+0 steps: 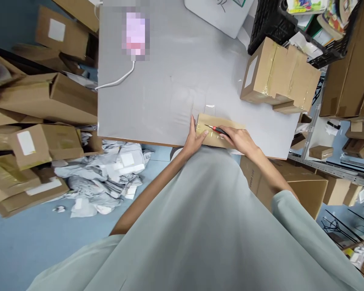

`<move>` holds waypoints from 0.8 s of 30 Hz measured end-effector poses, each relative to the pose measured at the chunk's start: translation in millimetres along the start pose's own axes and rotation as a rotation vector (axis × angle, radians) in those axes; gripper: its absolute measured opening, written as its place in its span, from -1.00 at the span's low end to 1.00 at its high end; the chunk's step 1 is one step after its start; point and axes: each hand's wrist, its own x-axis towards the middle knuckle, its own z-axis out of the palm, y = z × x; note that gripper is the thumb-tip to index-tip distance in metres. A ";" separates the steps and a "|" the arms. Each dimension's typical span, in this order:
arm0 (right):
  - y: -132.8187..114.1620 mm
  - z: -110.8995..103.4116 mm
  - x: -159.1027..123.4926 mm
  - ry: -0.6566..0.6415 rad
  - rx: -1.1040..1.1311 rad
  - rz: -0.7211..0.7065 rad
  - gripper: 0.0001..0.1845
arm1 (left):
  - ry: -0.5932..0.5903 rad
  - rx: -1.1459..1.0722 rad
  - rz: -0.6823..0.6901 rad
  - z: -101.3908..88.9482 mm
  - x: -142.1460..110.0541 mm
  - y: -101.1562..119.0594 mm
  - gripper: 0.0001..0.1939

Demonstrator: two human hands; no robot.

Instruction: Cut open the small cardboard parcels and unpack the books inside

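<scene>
A small taped cardboard box point(221, 119) lies at the front edge of the grey table, close against my shirt. My left hand point(195, 138) grips its left end, thumb on top and fingers along the side. In my right hand point(239, 139) is a craft knife point(217, 129) with a red and black handle. The thin blade points left over the top of the box, toward my left thumb. Whether the tip touches the cardboard I cannot tell.
On the table point(157, 97) stand stacked cardboard boxes point(279, 76) at right, a black crate point(269, 24) behind them, and a blurred-out device point(136, 34) on a white cable point(117, 82). Cardboard boxes point(33, 141) and crumpled grey plastic bags point(106, 173) pile up on the left.
</scene>
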 end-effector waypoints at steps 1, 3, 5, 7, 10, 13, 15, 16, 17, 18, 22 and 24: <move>-6.7 -4.8 6.9 -0.068 -0.045 -0.020 -0.46 | -0.023 0.025 0.022 -4.2 1.9 3.1 0.28; -18.4 -12.6 19.7 -0.171 -0.132 -0.040 -0.44 | -0.072 0.106 0.075 -14.6 8.9 9.3 0.25; -27.0 -18.9 30.0 -0.234 -0.209 -0.036 -0.43 | -0.125 0.170 0.111 -24.6 18.7 13.6 0.20; -32.4 -24.1 37.2 -0.275 -0.269 -0.022 -0.42 | -0.181 0.172 0.120 -30.8 28.5 15.6 0.14; -36.5 -30.8 42.6 -0.309 -0.313 -0.006 -0.43 | -0.228 0.136 0.127 -33.0 37.8 16.8 0.12; -39.0 -36.2 44.2 -0.328 -0.319 0.001 -0.44 | -0.236 0.114 0.125 -32.5 39.8 18.7 0.09; -40.5 -39.0 44.6 -0.340 -0.324 0.011 -0.44 | -0.241 0.092 0.110 -32.8 39.4 20.0 0.08; -41.1 -40.0 44.9 -0.348 -0.327 0.015 -0.44 | -0.243 0.082 0.103 -33.1 39.3 20.4 0.08; -41.5 -40.9 45.2 -0.356 -0.332 0.020 -0.45 | -0.245 0.074 0.098 -33.5 39.3 20.7 0.08; -41.8 -41.5 45.7 -0.364 -0.337 0.023 -0.45 | -0.244 0.069 0.095 -33.8 39.6 20.7 0.07; -42.4 -42.5 48.3 -0.390 -0.358 0.027 -0.45 | -0.241 0.065 0.093 -34.3 41.4 19.9 0.05; -43.1 -42.7 49.8 -0.396 -0.373 0.023 -0.45 | -0.247 0.063 0.090 -34.8 42.2 20.0 0.06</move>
